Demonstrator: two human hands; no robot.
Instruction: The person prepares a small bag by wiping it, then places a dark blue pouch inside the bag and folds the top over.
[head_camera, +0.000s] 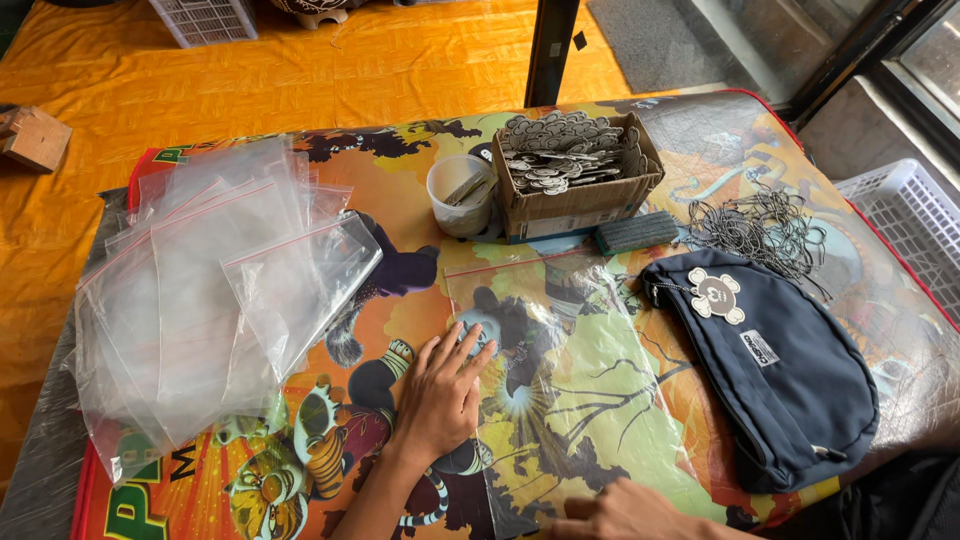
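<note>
My left hand lies flat, fingers spread, on the left edge of a clear zip bag spread on the cartoon-printed table cover. At the bottom edge of the view my right hand rests on the bag's near end; its fingers are partly cut off. A dark navy pouch with a flat cream charm on its zipper lies to the right of the bag.
A pile of clear zip bags lies at the left. At the back stand a cardboard box of flat charms, a white cup, a green block and a heap of thin cords. A white basket sits off the table at the right.
</note>
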